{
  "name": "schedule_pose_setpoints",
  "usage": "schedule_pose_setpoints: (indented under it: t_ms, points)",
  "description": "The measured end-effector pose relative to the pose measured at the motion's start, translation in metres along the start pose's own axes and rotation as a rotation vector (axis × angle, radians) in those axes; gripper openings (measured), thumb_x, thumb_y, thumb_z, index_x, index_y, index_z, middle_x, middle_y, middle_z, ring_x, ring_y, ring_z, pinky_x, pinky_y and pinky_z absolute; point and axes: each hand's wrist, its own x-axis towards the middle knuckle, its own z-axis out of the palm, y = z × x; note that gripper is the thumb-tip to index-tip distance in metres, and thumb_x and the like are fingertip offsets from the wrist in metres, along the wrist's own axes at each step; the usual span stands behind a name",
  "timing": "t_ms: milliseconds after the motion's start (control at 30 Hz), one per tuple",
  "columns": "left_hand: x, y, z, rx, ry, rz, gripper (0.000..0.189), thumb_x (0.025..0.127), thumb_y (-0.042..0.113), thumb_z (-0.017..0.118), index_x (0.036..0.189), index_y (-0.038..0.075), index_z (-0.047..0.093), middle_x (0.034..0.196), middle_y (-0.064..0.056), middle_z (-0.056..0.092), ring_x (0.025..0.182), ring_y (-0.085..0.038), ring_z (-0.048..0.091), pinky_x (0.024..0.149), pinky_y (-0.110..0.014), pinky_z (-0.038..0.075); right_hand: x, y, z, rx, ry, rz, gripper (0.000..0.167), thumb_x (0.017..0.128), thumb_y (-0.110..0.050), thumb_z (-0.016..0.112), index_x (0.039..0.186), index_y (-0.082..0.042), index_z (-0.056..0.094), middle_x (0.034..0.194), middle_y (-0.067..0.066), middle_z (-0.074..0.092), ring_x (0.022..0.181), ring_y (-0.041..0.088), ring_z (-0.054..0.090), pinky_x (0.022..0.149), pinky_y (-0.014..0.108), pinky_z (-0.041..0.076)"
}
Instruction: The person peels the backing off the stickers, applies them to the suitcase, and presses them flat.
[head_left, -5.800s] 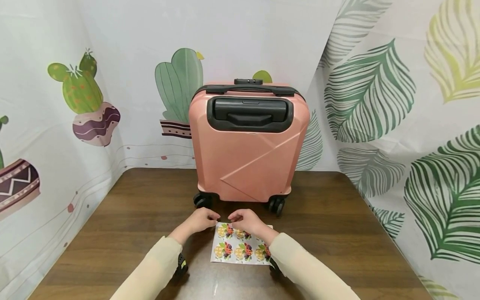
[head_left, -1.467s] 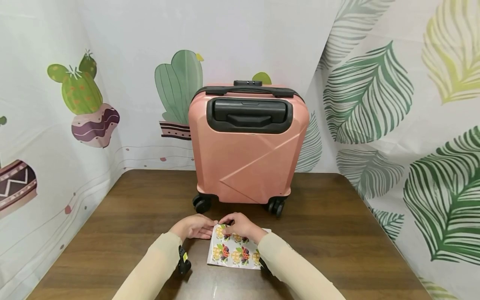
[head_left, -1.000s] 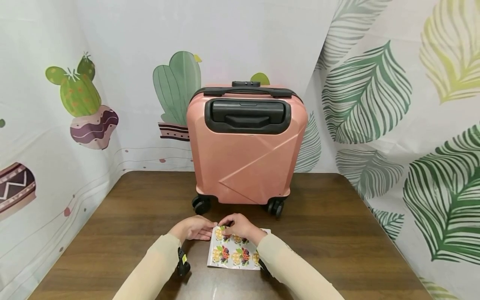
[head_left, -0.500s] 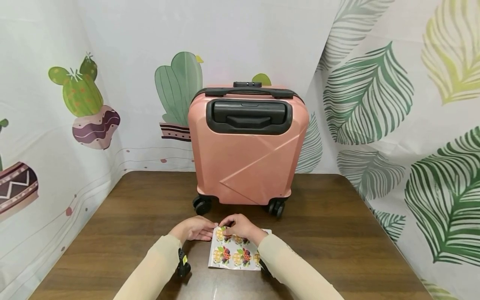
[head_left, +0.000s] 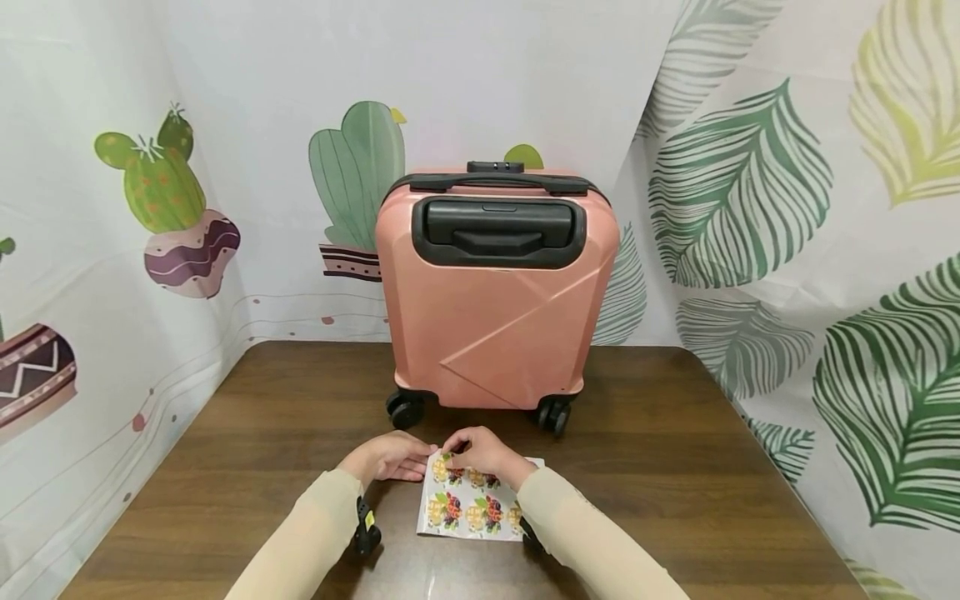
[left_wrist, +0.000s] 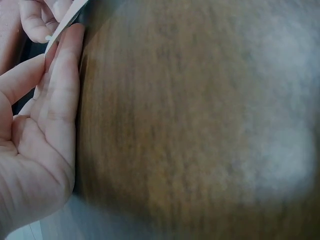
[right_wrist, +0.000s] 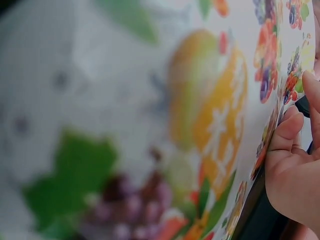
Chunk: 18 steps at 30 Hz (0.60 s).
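A white sheet of fruit stickers [head_left: 465, 492] lies on the table in front of me, printed with rows of colourful fruit clusters. My left hand [head_left: 388, 457] is at its far left corner, palm turned inward; in the left wrist view, thumb and index finger pinch the edge of the sticker sheet [left_wrist: 69, 19]. Over the same corner, my right hand [head_left: 483, 454] bends its thumb and index finger onto the top left sticker and pinches there. The right wrist view shows the sheet's printed face [right_wrist: 135, 100] up close; the exact contact at my right fingertips is partly hidden.
A pink suitcase [head_left: 495, 325] with black wheels stands upright behind the sheet. The brown wooden table [head_left: 660, 467] extends to both sides. A curtain [head_left: 262, 67] printed with cactuses and leaves hangs behind and around it.
Since the earliest frame, the sheet has slid slightly left and nearer. My left hand has turned its palm inward, and the right has shifted left. Over the last second both hands stay nearly still.
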Motion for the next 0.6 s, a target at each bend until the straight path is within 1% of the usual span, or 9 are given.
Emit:
schedule_pose_setpoints:
  t_ms: [133,300,467,600]
  points:
    - [-0.0003,0.0004,0.0,0.01,-0.002,0.0,0.017,0.102,0.018,0.061,0.104,0.003,0.069,0.081,0.001,0.068,0.069,-0.006,0.065,0.07,-0.022,0.059,0.0002,-0.0005,0.0008,0.0,0.008,-0.001,0.014,0.086,-0.004,0.079,0.1,-0.003,0.076,0.099,0.009,0.073,0.081,0.01,0.056,0.075,0.024,0.048]
    - [0.0013,-0.0018,0.0005,0.027,-0.017,0.01,0.016,0.101,0.018,0.061,0.102,0.004,0.069,0.079,0.002,0.067,0.069,-0.006,0.065,0.069,-0.021,0.058,-0.0006,-0.001,0.0025,-0.001,0.01,-0.028,0.01,0.086,-0.003,0.078,0.095,0.0,0.075,0.093,0.011,0.073,0.077,0.009,0.055,0.073,0.023,0.048]
    - [0.0012,-0.0029,-0.0001,0.029,-0.01,0.001,0.017,0.101,0.018,0.062,0.101,0.004,0.07,0.078,0.002,0.068,0.068,-0.006,0.065,0.068,-0.021,0.059,-0.0009,-0.0022,0.0034,-0.019,0.01,-0.06,0.007,0.086,-0.001,0.078,0.092,0.001,0.075,0.09,0.013,0.073,0.076,0.008,0.055,0.073,0.024,0.048]
    - [0.0016,-0.0012,-0.0011,0.032,-0.008,0.007,0.018,0.101,0.019,0.062,0.102,0.003,0.07,0.078,0.001,0.068,0.068,-0.006,0.065,0.069,-0.022,0.059,0.0,-0.0019,0.0031,-0.037,0.024,-0.056,0.006,0.087,-0.003,0.078,0.091,-0.001,0.075,0.09,0.011,0.073,0.077,0.009,0.055,0.074,0.024,0.048]
